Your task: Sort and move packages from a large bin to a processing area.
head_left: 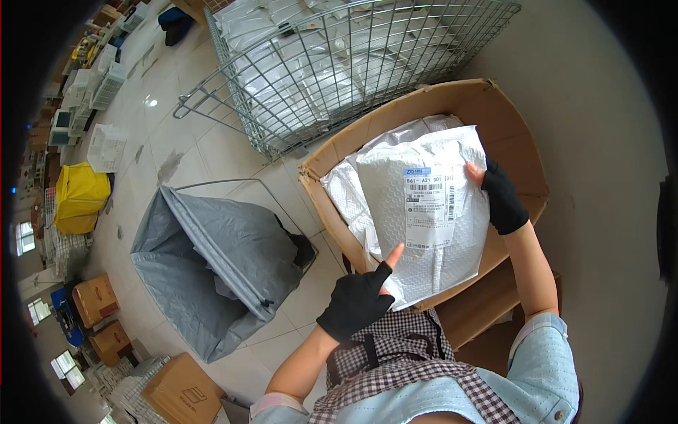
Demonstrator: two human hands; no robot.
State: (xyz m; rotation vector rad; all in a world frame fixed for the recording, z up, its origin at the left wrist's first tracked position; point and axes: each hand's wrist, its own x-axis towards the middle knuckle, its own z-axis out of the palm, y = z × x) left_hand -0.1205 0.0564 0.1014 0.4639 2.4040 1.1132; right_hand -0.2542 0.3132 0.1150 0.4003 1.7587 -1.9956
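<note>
A white bubble mailer with a printed label lies label-up above an open cardboard box. My right hand, in a black fingerless glove, grips its right edge, fingertips on the top face and the rest hidden. At the mailer's lower left edge, my left hand, gloved the same way, holds on with one finger stretched over the surface. Other white bubble mailers sit beneath it in the box, mostly covered.
Behind the box stands a wire cage full of white packages. A grey fabric bag on a wire frame gapes at my left. Farther left are a yellow bag, cartons and a white crate. A wall rises at right.
</note>
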